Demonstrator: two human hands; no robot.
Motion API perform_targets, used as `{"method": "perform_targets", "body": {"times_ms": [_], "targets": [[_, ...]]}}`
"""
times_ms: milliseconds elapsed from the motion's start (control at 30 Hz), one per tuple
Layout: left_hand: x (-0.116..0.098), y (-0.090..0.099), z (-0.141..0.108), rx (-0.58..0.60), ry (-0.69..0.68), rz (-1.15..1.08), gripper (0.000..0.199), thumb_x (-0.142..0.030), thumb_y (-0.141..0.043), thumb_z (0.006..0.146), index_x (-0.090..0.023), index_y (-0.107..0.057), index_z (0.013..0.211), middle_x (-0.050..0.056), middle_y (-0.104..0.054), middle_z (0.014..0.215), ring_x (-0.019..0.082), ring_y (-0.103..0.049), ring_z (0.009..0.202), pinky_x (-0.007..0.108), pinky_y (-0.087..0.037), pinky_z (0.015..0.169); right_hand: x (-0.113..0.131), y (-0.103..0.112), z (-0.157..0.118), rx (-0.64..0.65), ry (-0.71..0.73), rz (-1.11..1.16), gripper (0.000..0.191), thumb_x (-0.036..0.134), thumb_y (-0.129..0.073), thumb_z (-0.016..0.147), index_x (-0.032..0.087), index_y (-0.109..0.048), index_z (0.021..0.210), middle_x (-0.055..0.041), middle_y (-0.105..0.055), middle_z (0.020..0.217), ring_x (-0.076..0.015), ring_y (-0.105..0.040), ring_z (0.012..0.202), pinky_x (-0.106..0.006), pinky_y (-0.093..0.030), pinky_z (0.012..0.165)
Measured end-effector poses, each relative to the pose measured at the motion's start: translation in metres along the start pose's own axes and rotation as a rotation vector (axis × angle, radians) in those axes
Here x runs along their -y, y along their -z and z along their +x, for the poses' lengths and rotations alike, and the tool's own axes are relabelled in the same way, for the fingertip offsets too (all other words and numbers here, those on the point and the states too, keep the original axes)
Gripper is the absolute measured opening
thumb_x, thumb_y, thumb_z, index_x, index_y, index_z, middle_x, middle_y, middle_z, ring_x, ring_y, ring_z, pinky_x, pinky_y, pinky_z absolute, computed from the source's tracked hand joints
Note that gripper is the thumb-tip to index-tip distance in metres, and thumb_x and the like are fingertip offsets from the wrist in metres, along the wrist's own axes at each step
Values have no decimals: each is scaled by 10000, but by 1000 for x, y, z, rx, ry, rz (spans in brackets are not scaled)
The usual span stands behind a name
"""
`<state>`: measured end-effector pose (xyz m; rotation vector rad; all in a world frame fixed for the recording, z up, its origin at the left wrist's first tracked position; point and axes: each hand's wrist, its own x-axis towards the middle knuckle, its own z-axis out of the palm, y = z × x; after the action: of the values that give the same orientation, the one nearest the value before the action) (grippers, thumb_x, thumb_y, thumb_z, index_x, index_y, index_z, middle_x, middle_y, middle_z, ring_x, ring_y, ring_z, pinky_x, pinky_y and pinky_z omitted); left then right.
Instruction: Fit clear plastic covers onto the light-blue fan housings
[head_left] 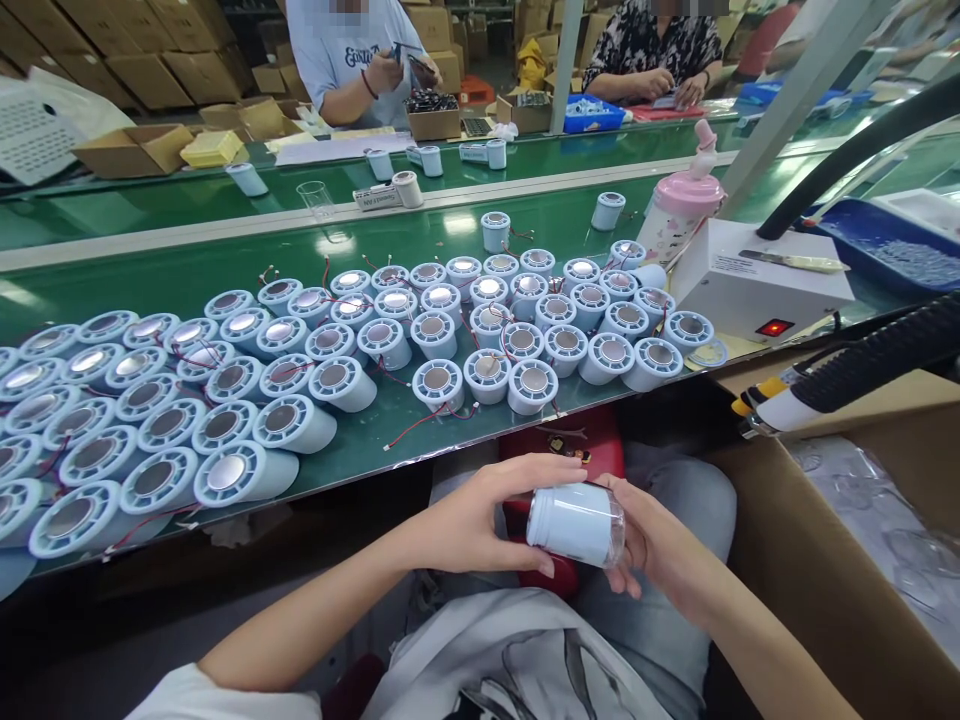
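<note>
Between my two hands, above my lap, a light blue cylindrical housing (574, 522) lies on its side with a clear plastic cover (616, 530) around its right part. My left hand (469, 515) grips the blue end, thumb below and fingers over the top. My right hand (660, 535) is closed around the clear end, its fingers partly hidden behind it. Close in front, on the green bench (360, 440), stand many similar blue housings (532, 385) with round metal discs in their tops. Thin red wires with small white connectors (409, 432) trail from some.
At right are a white box with a lit red switch (775, 327), a black hose (885, 350) and a carton of clear plastic parts (862, 500). A pink bottle (682, 205) stands behind. Two co-workers (360, 65) sit across the bench. A red stool (592, 440) is below the edge.
</note>
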<state>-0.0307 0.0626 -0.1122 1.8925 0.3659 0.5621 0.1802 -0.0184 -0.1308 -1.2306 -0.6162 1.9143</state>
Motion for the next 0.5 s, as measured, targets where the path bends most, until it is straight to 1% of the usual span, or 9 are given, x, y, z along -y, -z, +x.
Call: {"method": "perform_targets", "body": {"times_ms": [67,133,200,267,333,400,433,467,500], "targets": [[0,0,0,5,2,-9,792,-203,-819,676,-318,-469,1378,77,-486,1440,245,-455,1327,382,-352,1116,-1,0,1,16,-49,33,555,686,-549,821,139,-582,907,-21,-628,518,-97,-555,370,-116,-379,323],[0,0,0,6,2,-17,794,-186,-822,668,-325,-478,1370,80,-468,1452,251,-458,1324,386,-359,1108,1,0,1,48,-134,53,583,638,-401,921,107,-619,818,-60,-643,530,-76,-529,336,-107,-361,309],[0,-1,0,0,-1,-20,780,-172,-817,670,-327,-489,1360,83,-479,1438,250,-470,1309,387,-366,1101,5,-2,1,69,-229,63,676,556,-231,997,82,-640,740,-81,-642,539,-62,-518,321,-100,-344,298],[-2,-3,1,-7,8,-32,748,-164,-805,682,-319,-501,1348,85,-507,1401,245,-488,1286,379,-389,1083,8,-5,1,81,-297,63,748,500,-120,1019,78,-641,689,-74,-619,524,-55,-510,313,-96,-320,284],[-5,-4,1,-15,46,-62,686,-173,-776,713,-303,-513,1332,86,-525,1361,237,-510,1255,355,-448,1026,9,-6,0,101,-308,37,780,515,-73,1012,84,-629,674,-61,-593,509,-49,-489,301,-95,-295,274],[-10,-6,1,-28,128,-102,639,-202,-754,738,-285,-514,1325,88,-534,1330,234,-523,1228,326,-501,955,6,-4,-1,119,-215,-26,772,630,-115,968,97,-636,765,-43,-581,512,-62,-489,308,-107,-306,280],[-12,-7,0,-40,177,-128,630,-218,-751,744,-275,-512,1324,91,-539,1317,234,-530,1213,317,-517,930,3,-2,-2,107,-104,-75,746,698,-183,930,110,-638,862,-43,-604,556,-82,-525,348,-123,-347,302],[-14,-7,0,-51,228,-156,633,-232,-752,744,-267,-508,1326,93,-543,1306,234,-541,1192,315,-526,914,0,2,-4,84,43,-144,707,743,-286,886,133,-626,995,-62,-653,668,-117,-598,448,-154,-428,361],[-15,-8,0,-59,280,-191,643,-242,-754,742,-260,-501,1332,95,-547,1299,232,-556,1165,319,-533,904,-2,6,-5,48,216,-239,674,747,-417,844,171,-579,1154,-96,-692,864,-166,-670,623,-209,-523,479]]}}
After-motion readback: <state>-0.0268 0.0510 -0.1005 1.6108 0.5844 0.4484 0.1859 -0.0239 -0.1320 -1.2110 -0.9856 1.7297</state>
